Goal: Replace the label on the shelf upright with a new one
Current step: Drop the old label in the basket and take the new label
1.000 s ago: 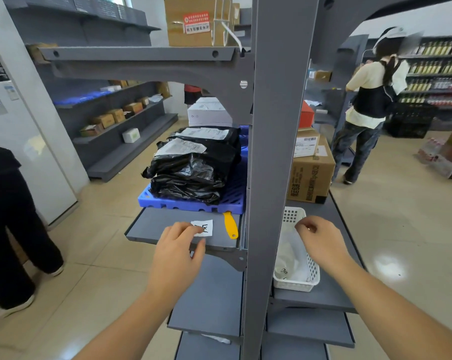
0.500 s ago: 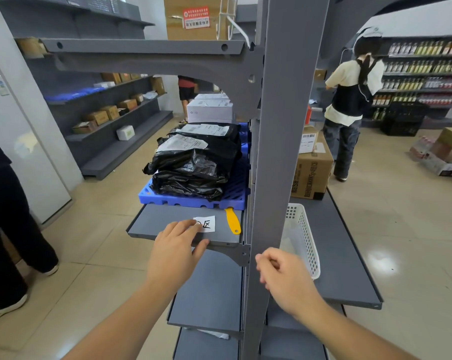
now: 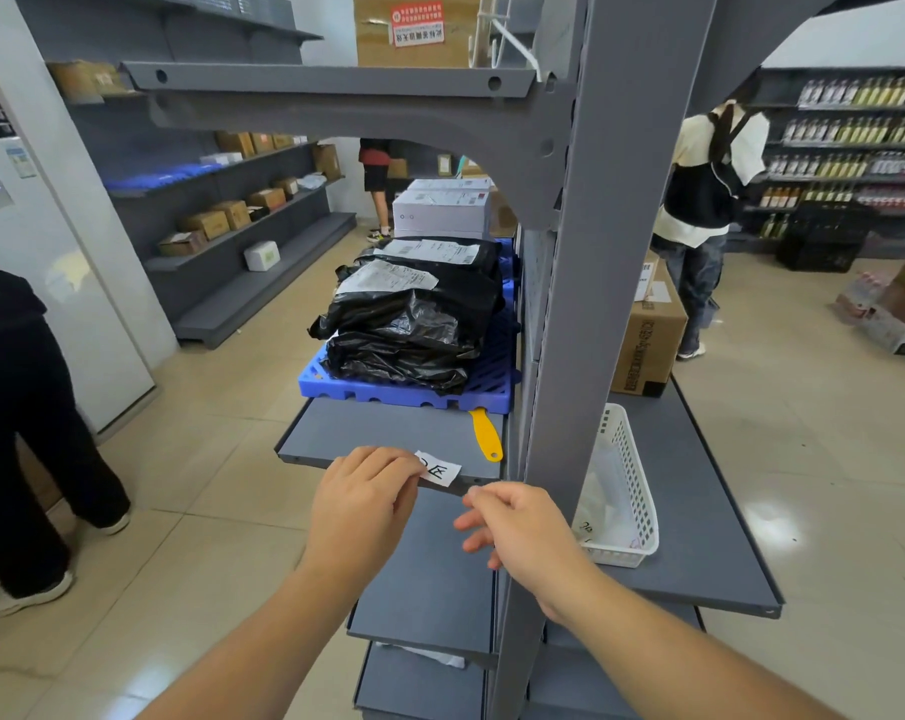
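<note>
The right hand (image 3: 525,527) has crossed from the white basket (image 3: 629,491) side of the shelf upright (image 3: 575,304) to its near-left side, fingers loosely spread and holding nothing, now just beside the label (image 3: 440,467). The left hand (image 3: 367,504) has stayed put left of the upright, fingertips pinching the label's near edge against the shelf's (image 3: 388,433) front lip. The yellow scraper (image 3: 485,436) lies untouched nearby. Both hands are probably converging to peel the backing.
</note>
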